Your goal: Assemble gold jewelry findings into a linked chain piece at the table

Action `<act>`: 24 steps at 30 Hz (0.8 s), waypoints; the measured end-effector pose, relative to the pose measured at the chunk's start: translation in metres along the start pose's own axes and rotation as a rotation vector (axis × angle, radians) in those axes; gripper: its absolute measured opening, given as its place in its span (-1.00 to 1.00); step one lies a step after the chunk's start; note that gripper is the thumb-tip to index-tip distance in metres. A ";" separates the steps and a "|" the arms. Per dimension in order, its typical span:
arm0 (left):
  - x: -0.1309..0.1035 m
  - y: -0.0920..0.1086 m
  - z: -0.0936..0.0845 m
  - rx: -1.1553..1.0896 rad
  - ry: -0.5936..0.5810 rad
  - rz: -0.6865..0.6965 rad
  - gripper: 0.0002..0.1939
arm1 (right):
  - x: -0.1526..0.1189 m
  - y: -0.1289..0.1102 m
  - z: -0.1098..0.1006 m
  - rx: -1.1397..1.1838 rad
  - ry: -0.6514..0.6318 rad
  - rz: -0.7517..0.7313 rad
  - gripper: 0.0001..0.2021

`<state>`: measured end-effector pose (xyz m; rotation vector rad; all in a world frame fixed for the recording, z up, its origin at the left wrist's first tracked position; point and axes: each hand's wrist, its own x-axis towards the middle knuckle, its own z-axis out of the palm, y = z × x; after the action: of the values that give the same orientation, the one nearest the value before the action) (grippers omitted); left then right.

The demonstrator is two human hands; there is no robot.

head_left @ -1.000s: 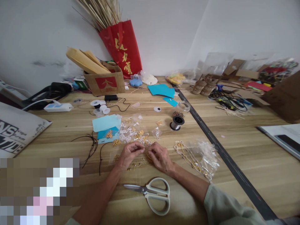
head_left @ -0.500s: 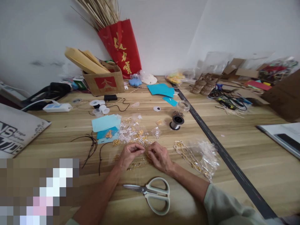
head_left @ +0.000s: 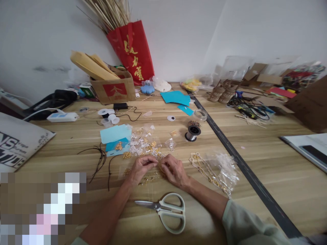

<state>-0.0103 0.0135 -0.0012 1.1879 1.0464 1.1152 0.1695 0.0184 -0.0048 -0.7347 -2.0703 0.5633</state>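
My left hand (head_left: 144,167) is closed in a pinch, its fingertips pointing right; whatever lies between them is too small to make out. Close beside it, my right hand (head_left: 174,171) has its fingers curled and pressed together, also around something I cannot make out. Just beyond both hands are small bags of silver and gold beads (head_left: 143,143). Loose gold pieces (head_left: 148,179) lie on the wood between my wrists. Scissors with pale handles (head_left: 172,213) rest nearer to me, blades pointing left. To the right lie gold and silver chains (head_left: 208,172) beside crumpled clear bags (head_left: 227,168).
A black wire spool (head_left: 192,133) stands beyond my right hand. Blue cards (head_left: 116,134) and black cords (head_left: 99,160) lie to the left. Farther back are a cardboard box (head_left: 116,89) and a red bag (head_left: 136,54). A dark strip (head_left: 237,154) crosses the table on the right.
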 end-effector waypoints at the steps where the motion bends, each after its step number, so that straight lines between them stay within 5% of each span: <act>1: 0.000 0.000 0.000 0.005 -0.006 0.003 -0.94 | 0.000 0.000 0.000 0.000 0.003 -0.002 -0.91; 15: 0.001 -0.003 0.002 0.014 0.074 -0.118 -0.86 | 0.001 0.000 -0.001 0.012 -0.001 0.021 -0.90; 24: 0.001 -0.005 0.000 0.056 0.065 -0.081 -0.94 | -0.002 0.005 0.000 0.011 -0.018 0.036 -0.92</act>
<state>-0.0094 0.0144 -0.0064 1.1497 1.1720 1.0732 0.1720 0.0209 -0.0087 -0.7638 -2.0726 0.6029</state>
